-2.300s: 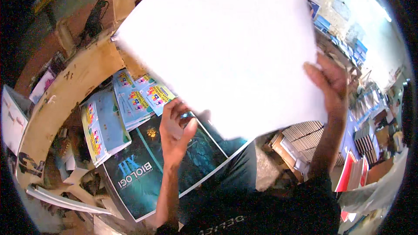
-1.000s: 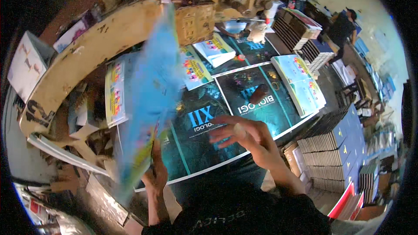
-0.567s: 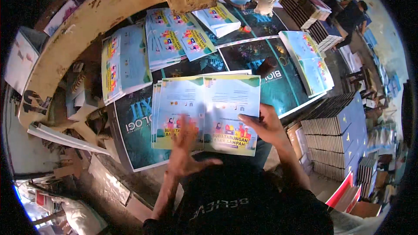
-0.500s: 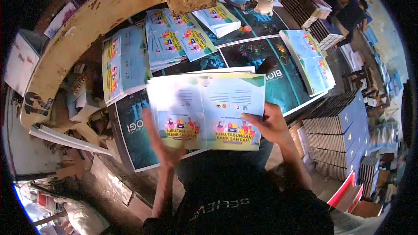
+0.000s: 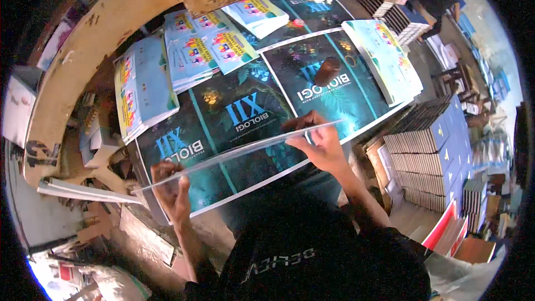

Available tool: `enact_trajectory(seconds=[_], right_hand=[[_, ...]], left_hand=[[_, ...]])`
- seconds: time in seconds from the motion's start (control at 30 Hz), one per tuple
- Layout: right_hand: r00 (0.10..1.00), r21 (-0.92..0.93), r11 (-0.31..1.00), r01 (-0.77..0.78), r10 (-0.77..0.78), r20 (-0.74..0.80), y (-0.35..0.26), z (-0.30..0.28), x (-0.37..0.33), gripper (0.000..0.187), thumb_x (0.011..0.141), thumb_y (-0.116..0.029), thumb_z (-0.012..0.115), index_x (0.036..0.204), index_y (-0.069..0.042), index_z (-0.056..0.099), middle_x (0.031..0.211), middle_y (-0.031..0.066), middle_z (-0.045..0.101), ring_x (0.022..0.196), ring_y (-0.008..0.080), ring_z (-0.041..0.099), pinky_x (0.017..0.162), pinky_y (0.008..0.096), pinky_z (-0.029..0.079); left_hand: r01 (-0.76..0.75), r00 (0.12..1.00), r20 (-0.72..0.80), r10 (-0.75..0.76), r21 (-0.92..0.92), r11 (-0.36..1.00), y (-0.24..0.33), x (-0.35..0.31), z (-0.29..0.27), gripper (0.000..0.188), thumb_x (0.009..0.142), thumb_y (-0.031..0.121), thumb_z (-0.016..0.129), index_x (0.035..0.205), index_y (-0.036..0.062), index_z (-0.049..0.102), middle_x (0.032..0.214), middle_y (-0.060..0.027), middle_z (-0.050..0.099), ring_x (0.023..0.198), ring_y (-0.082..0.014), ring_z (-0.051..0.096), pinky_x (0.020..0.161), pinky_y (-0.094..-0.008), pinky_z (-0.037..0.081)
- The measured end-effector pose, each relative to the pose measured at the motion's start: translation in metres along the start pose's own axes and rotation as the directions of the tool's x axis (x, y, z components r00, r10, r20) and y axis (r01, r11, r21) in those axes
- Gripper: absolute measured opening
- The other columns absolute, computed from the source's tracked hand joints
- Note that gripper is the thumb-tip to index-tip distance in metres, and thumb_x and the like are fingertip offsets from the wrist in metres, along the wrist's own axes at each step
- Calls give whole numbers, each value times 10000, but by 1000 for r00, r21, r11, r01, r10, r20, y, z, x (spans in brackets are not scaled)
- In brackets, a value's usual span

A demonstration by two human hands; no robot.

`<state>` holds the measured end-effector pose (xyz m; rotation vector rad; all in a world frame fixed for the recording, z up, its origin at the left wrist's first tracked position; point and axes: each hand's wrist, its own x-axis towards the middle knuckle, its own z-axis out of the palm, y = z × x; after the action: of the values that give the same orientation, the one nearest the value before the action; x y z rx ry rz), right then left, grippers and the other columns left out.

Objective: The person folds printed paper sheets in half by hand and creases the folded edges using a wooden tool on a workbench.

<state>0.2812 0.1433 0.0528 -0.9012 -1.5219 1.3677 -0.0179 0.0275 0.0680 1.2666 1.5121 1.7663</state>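
Observation:
I hold a thin stack of printed cover sheets almost edge-on above the work table, so only its pale, blurred edge shows. My left hand grips the near-left end, thumb on the near side and fingers behind. Toward the other end, my right hand pinches the sheets the same way. Beneath them the table is covered with large dark teal printed sheets. A dark brown cylindrical object stands on these, beyond my right hand, with a thin ring near it.
Piles of light blue and yellow printed sheets lie on the left, at the back and on the right. A worn yellow machine frame curves round the left. Tall stacks of blue books stand at the right. Another person is at far right.
The sheets have gone from facing me, printed side visible, to nearly edge-on and slightly lower. Both hands moved with them, the left outward and down, the right inward. The view shifted slightly.

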Motion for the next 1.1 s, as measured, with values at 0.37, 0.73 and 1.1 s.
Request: enact_trajectory(seconds=[0.37, 0.73, 1.1], right_hand=[[998, -244, 970, -3, 18, 57, -2, -16, -13, 191, 839, -28, 744, 938, -14, 581, 953, 88, 684, 897, 142, 640, 786, 274, 483], [980, -28, 980, -197, 197, -19, -27, -15, -20, 335, 851, -62, 736, 1150, 35, 620, 1022, 81, 697, 857, 109, 631, 771, 262, 504], [981, -539, 828, -156, 196, 17, 51, -37, -29, 343, 806, -208, 795, 1049, 11, 693, 936, 85, 703, 843, 130, 644, 735, 284, 516]], left_hand=[[118, 978, -181, -107, 47, 992, -29, -37, -18, 262, 852, 129, 745, 1035, -14, 622, 965, -59, 619, 868, -127, 563, 753, -255, 446], [246, 956, -212, -201, 214, 946, -9, -49, -7, 286, 844, 89, 735, 1077, -38, 630, 956, -75, 650, 832, -146, 587, 748, -283, 479], [-30, 1000, 31, 5, 865, 501, 3, -47, -2, 573, 675, 185, 893, 1131, 36, 579, 1152, -147, 630, 998, -282, 610, 865, -417, 488]])
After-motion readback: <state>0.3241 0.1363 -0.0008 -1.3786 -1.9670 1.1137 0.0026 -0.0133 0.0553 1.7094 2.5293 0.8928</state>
